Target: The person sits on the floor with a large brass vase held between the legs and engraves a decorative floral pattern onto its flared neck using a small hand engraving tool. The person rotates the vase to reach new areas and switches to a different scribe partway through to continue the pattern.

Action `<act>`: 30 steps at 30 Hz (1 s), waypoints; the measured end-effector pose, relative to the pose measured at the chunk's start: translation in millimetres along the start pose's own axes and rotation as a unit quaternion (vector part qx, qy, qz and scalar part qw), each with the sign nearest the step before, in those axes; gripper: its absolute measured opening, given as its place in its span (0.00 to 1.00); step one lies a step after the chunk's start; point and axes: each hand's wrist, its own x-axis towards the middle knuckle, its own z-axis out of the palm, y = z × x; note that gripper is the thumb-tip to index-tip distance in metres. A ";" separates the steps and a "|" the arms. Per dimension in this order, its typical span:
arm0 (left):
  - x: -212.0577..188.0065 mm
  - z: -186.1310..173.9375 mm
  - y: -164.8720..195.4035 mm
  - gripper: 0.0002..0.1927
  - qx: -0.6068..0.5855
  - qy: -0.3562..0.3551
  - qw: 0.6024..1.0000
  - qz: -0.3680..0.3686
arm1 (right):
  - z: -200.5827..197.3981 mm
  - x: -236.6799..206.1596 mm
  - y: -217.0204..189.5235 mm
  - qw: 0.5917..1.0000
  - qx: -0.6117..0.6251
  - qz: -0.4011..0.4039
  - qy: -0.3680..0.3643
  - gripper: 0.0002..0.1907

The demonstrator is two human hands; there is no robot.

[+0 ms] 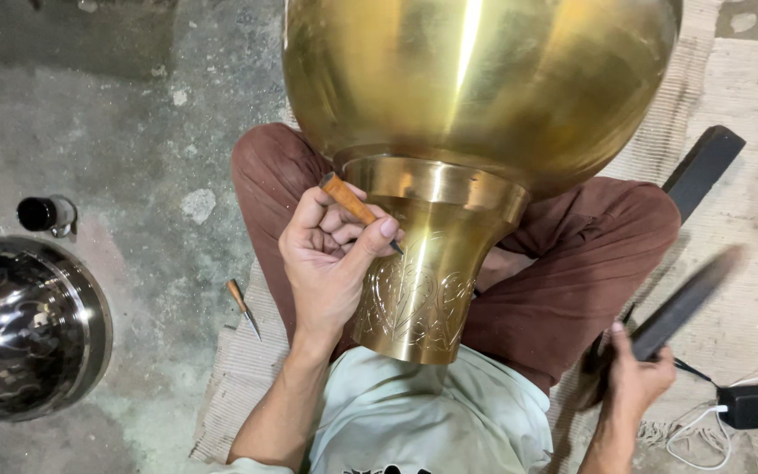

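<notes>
A large polished brass vessel [484, 79] rests across my lap, its flared neck [423, 281] pointing toward me and covered with engraved patterns. My left hand [331, 254] grips a chisel with a wooden handle [348, 200], its tip pressed against the neck. My right hand [635, 379] holds a dark flat mallet [686, 298], raised off to the right and blurred by motion. I sit cross-legged in reddish-brown trousers [589, 263].
A second small chisel [243, 307] lies on the woven mat [239, 369] at left. A dark engraved metal bowl [19, 329] and a small black cup [41, 213] stand on the concrete floor. A black charger with white cable [756, 405] lies at right, by a dark wooden bar [704, 167].
</notes>
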 end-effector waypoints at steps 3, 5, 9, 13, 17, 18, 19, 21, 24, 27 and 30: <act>-0.2 0.8 -1.6 0.16 -0.004 0.000 1.000 -0.003 | -3.2 8.5 -9.1 0.961 0.254 0.079 -0.074 0.13; -0.5 2.5 -2.7 0.17 -0.010 -0.003 1.000 -0.011 | -8.9 16.5 -16.6 0.927 0.332 0.109 -0.138 0.10; -0.8 0.1 -1.3 0.16 -0.010 0.008 1.000 -0.016 | 2.7 23.6 -27.0 0.921 0.300 0.093 -0.230 0.11; -1.5 -9.4 1.5 0.17 -0.009 0.016 1.000 -0.006 | 31.1 14.5 -33.0 0.935 0.242 0.086 -0.246 0.13; -2.1 -14.7 1.5 0.17 0.020 0.018 0.999 -0.022 | 31.7 3.7 -47.1 0.970 -0.036 0.022 -0.238 0.21; -1.9 -14.4 1.6 0.17 0.020 0.014 0.999 -0.023 | 25.9 -0.1 -52.1 0.962 -0.149 0.011 -0.227 0.24; -1.9 -13.7 2.2 0.17 0.019 0.009 0.999 -0.026 | 21.8 -3.1 -57.6 0.942 -0.260 0.000 -0.213 0.28; -0.4 -10.4 5.3 0.18 0.030 -0.007 0.999 -0.041 | 13.9 -16.4 -68.5 0.939 -0.253 -0.128 -0.197 0.33; -0.5 0.6 16.3 0.24 0.058 -0.056 0.995 -0.052 | 4.9 -29.3 -87.1 0.910 -0.327 -0.184 -0.175 0.34; -5.2 16.5 36.4 0.38 0.157 -0.150 0.971 -0.102 | -2.3 -48.1 -105.9 0.960 -0.113 -0.148 -0.210 0.29; -20.3 32.9 59.8 0.46 0.217 -0.294 0.928 -0.069 | 5.1 -74.0 -124.5 0.890 0.265 -0.114 -0.353 0.26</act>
